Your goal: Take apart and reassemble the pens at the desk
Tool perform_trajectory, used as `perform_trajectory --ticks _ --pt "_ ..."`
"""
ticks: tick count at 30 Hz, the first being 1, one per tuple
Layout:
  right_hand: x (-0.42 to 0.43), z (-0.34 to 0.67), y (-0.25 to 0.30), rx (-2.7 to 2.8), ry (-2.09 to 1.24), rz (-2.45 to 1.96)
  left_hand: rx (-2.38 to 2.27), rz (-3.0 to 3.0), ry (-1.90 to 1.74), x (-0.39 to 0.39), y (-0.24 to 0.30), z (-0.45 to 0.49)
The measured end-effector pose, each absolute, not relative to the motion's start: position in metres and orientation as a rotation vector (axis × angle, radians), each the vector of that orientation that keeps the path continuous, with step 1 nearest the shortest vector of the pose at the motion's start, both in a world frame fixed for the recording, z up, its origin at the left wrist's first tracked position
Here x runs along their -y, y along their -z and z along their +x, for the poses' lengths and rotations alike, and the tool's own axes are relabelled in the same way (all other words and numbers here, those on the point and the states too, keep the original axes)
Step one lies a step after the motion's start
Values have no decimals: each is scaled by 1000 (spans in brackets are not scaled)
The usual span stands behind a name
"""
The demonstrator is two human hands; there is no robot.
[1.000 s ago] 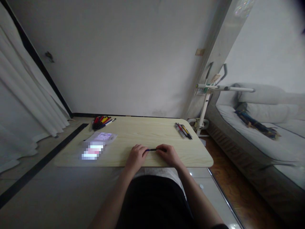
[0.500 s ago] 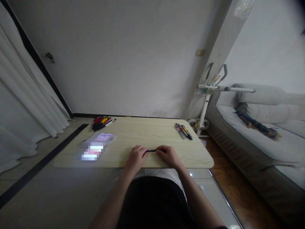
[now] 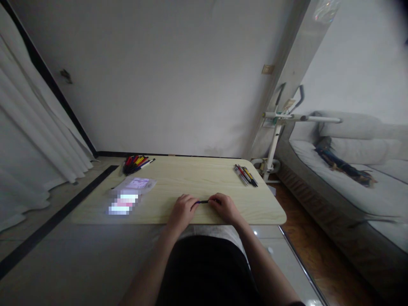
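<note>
A slim dark pen (image 3: 203,202) lies level between my two hands, low over the near part of the table. My left hand (image 3: 185,207) pinches its left end, where a bit of purple or blue shows by the fingertips. Closed on the other end is my right hand (image 3: 223,206), with thumb and fingers bent around it. Both ends of the pen are hidden by the fingers. Several pens (image 3: 245,175) lie side by side to the right, beyond my right hand. A heap of red, yellow, black and blue pens (image 3: 137,163) sits at the far left.
The pale wooden table (image 3: 191,174) has rounded corners. On its left side lie a clear plastic bag (image 3: 138,183) and a bright, blurred-out screen (image 3: 124,204). White exercise equipment (image 3: 273,144) and a grey sofa (image 3: 350,170) stand to the right; a curtain (image 3: 38,119) hangs at left.
My right hand has shifted very slightly left along with the pen. Otherwise the hands and the things on the table look the same.
</note>
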State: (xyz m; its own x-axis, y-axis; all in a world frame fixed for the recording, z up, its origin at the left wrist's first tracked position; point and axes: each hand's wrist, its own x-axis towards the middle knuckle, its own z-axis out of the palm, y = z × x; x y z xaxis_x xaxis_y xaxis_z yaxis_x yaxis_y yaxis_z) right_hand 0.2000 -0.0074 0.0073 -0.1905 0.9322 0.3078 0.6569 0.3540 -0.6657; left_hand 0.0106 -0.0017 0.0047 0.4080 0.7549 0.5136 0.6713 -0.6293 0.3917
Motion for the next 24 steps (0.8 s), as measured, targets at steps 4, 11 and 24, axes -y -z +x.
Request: perform_trajectory --ticks 4,11,24 --pt "7 200 -7 1959 -501 -1379 -1262 2547 -1002 1 -6 10" --pt "9 200 -10 1981 -511 -1383 -1244 2525 -1051 2 -6 10" --pt "9 198 -9 2016 -472 -1372 -1222 2538 -1049 1 -4 9"
